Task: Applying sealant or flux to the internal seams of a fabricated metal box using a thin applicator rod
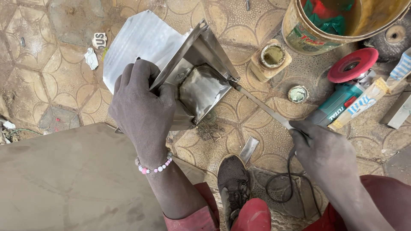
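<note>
My left hand grips the edge of a folded sheet-metal box, shiny and open toward me, tilted above the patterned floor. A bead bracelet is on that wrist. My right hand holds one end of a long flat metal strip, whose far tip touches the box's right edge. A flat metal sheet lies under and behind the box.
An angle grinder with a red disc lies at right, its black cord curling by my shoe. A yellow bucket, a small jar, a lid and a large brown board surround me.
</note>
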